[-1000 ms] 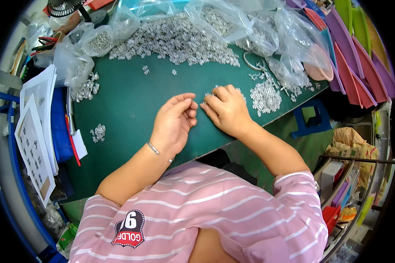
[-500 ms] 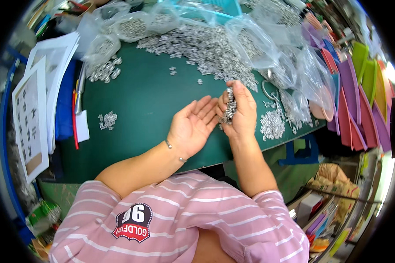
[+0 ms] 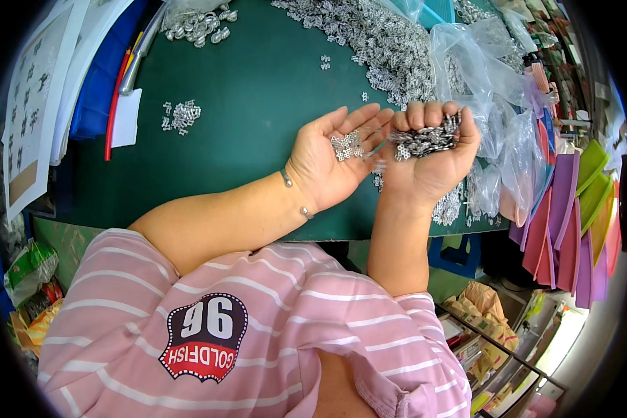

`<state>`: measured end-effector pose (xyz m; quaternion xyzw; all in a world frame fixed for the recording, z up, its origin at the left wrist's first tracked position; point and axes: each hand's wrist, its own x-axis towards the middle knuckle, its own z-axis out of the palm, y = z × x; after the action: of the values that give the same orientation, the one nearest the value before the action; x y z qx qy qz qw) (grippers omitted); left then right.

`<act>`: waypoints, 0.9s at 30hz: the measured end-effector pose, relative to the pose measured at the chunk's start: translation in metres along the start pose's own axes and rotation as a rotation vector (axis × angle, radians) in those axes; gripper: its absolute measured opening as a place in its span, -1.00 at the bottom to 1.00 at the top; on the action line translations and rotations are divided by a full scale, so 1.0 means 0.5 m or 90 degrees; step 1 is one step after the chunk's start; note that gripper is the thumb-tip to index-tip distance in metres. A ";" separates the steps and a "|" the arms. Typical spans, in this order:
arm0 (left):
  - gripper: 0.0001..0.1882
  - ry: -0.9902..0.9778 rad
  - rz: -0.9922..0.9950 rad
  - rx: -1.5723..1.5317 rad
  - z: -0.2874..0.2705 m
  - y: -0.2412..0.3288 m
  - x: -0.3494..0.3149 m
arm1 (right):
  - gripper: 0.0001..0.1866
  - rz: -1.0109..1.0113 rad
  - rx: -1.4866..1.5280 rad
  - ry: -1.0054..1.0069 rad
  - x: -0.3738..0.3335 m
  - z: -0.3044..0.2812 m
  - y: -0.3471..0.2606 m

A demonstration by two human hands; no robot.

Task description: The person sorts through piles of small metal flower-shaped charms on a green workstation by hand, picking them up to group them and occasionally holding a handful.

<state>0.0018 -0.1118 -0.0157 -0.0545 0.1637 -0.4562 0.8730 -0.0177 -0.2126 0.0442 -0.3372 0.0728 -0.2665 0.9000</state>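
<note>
My left hand (image 3: 332,148) lies palm up with its fingers stretched out, and a small cluster of silver metal pieces (image 3: 347,145) rests on the palm. Right beside it, my right hand (image 3: 432,157) is turned palm up with the fingers curled over a larger handful of the same small pieces (image 3: 425,139). Between the two hands a few pieces are smeared by motion. Beyond them a large heap of silver metal pieces (image 3: 390,63) spreads over the green table (image 3: 251,90). A smaller pile (image 3: 449,207) sits partly hidden behind my right wrist.
Left on the table are a little pile of pieces (image 3: 182,117), shiny rounded metal parts (image 3: 200,26), a red stick (image 3: 117,111) and papers (image 3: 38,97). Clear plastic bags (image 3: 460,59) and colourful plastic bins (image 3: 564,202) stand at the right. A blue stool (image 3: 455,256) is below the edge.
My right hand has turned from sideways to palm up. Small metal pieces now lie on my left palm, which showed bare before. The whole view has shifted and tilted.
</note>
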 end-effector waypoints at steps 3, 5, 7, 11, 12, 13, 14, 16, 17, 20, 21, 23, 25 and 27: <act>-0.60 0.003 0.005 0.006 0.003 0.001 0.003 | -0.73 -0.057 -0.067 -0.001 0.000 0.011 -0.006; -0.60 0.004 0.014 0.006 0.003 0.004 0.005 | -0.74 -0.085 -0.093 -0.008 0.001 0.017 -0.006; -0.61 0.000 0.017 0.004 0.004 0.005 0.005 | -0.74 -0.114 -0.119 -0.023 -0.001 0.016 -0.010; -0.60 -0.011 0.014 -0.005 0.000 0.006 0.007 | -0.71 -0.168 -0.169 -0.017 -0.004 0.027 -0.010; -0.61 -0.012 0.014 -0.008 -0.001 0.006 0.007 | -0.71 -0.167 -0.164 -0.021 -0.004 0.026 -0.008; -0.61 -0.013 0.013 -0.012 -0.002 0.006 0.008 | -0.70 -0.167 -0.160 -0.025 -0.002 0.025 -0.006; -0.61 -0.006 0.014 -0.004 0.000 0.005 0.008 | -0.69 -0.167 -0.155 -0.030 -0.001 0.024 -0.005; -0.63 0.007 0.017 0.011 0.006 0.005 0.007 | -0.69 -0.158 -0.166 -0.028 -0.008 0.034 -0.001; -0.63 0.007 0.016 0.007 0.006 0.005 0.008 | -0.69 -0.154 -0.172 -0.028 -0.009 0.037 0.001; -0.65 0.007 0.015 -0.001 0.005 0.007 0.008 | -0.68 -0.201 -0.183 -0.011 0.004 0.028 0.012; -0.65 0.008 0.016 0.000 0.005 0.008 0.008 | -0.68 -0.205 -0.183 -0.011 0.004 0.027 0.014; -0.65 0.004 0.017 -0.009 0.006 0.010 0.008 | -0.68 -0.213 -0.182 -0.010 0.005 0.028 0.016; -0.63 -0.008 0.017 -0.030 0.003 0.011 0.009 | -0.69 -0.212 -0.181 -0.026 0.006 0.022 0.018; -0.63 -0.005 0.015 -0.037 -0.002 0.011 0.012 | -0.69 -0.213 -0.181 -0.034 0.006 0.022 0.019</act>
<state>0.0090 -0.1132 -0.0192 -0.0796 0.1743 -0.4406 0.8770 -0.0076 -0.2020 0.0462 -0.4750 0.0286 -0.3897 0.7885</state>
